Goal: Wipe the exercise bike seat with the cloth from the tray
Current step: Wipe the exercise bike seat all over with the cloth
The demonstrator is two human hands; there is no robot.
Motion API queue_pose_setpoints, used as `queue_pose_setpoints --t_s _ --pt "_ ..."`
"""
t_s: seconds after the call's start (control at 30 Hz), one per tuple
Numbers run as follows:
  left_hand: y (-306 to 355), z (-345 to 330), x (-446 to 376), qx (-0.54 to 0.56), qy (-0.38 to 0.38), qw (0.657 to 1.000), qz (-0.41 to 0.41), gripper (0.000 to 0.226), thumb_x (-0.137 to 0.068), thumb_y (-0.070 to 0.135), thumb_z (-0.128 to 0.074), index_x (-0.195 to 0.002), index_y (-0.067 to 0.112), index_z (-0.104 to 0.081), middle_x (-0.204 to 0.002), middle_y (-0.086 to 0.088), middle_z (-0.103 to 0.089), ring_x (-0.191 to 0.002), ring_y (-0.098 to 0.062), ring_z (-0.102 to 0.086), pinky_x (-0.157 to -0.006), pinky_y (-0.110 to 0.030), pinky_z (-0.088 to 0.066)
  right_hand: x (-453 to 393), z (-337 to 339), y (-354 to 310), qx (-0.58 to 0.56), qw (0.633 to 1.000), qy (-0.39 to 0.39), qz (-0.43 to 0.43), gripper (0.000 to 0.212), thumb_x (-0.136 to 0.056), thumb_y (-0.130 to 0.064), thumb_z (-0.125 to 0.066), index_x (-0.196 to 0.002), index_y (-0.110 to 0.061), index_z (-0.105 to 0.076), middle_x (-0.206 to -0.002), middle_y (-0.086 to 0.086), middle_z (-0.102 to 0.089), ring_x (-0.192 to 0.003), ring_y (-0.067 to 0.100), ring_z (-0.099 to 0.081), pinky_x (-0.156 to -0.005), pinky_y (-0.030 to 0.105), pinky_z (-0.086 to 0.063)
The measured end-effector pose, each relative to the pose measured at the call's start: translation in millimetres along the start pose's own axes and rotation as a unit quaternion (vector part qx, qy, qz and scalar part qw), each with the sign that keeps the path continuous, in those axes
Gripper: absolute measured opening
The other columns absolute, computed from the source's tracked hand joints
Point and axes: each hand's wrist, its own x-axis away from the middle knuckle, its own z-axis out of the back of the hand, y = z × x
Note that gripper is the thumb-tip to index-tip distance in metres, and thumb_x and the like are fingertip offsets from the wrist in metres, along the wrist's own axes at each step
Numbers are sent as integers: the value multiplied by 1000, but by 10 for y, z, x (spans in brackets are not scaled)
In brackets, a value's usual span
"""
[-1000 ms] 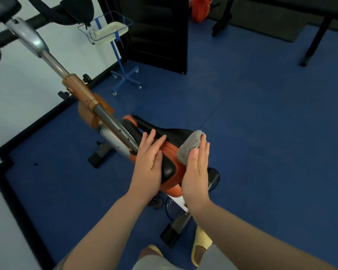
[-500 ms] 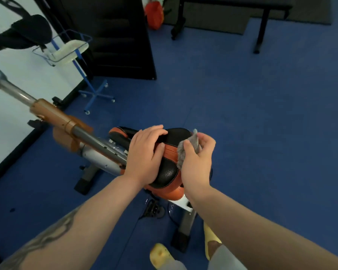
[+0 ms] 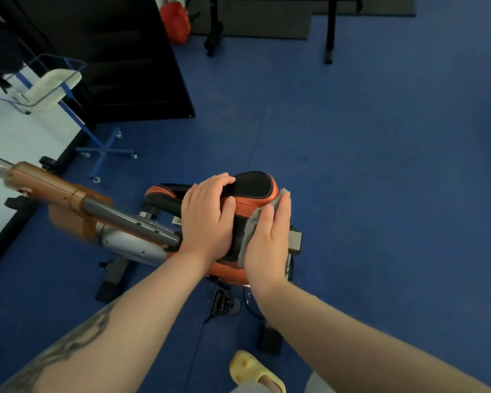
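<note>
The exercise bike seat (image 3: 253, 184) is black on top with orange sides, in the middle of the view. My left hand (image 3: 207, 217) lies flat over its left half, fingers curled over the top edge. My right hand (image 3: 270, 242) presses a grey fluffy cloth (image 3: 251, 222) against the seat's right side; only the cloth's edge shows past my fingers. The wire tray (image 3: 37, 80) on a blue wheeled stand is at the far left, with a pale cloth lying in it.
The bike's grey and brown post (image 3: 82, 199) slants off to the left. A black cabinet (image 3: 119, 58) stands behind the tray. A black bench frame (image 3: 328, 32) and a red object (image 3: 175, 21) are at the back. My yellow slipper (image 3: 253, 370) is on the blue floor.
My right hand went from pinching the cloth at the seat's top edge to pressing it flat lower along the right side. The view has tilted downward and the left hand stayed on the seat.
</note>
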Motion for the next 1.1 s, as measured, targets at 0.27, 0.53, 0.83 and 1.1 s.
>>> queue_pose_setpoints --t_s 0.27,0.53,0.83,1.1 --pt "10 -12 -4 8 14 1000 1 31 -87 16 -48 -117 22 -55 -125 7 -59 -119 -11 -49 -107 -44 -30 415 -70 89 -7 999 8 42 59 -99 -39 -26 -149 -41 4 -158 -26 3 -143 -8 0 -121 37 -13" --pt "-11 -11 7 6 16 1000 1 31 -88 17 -48 -118 23 -55 -126 8 -58 -120 -8 -48 -109 -35 -27 576 -54 106 28 998 -15 46 61 -97 -45 -25 -144 -50 12 -156 -29 6 -143 -8 1 -120 38 -15" --pt "-20 -13 10 8 12 1000 3 32 -87 16 -47 -118 23 -55 -126 7 -58 -121 -9 -49 -107 -40 -30 395 52 75 56 995 -35 74 58 -98 -43 -25 -147 -47 7 -157 -28 1 -144 -7 -1 -120 40 -13" --pt "1 -2 -18 3 9 1000 11 33 -86 18 -46 -117 22 -55 -126 7 -58 -122 -9 -48 -108 -39 -29 -311 94 -179 61 997 -36 36 51 -102 -34 -26 -151 -31 -10 -159 -17 -13 -144 -2 -11 -120 35 -15"
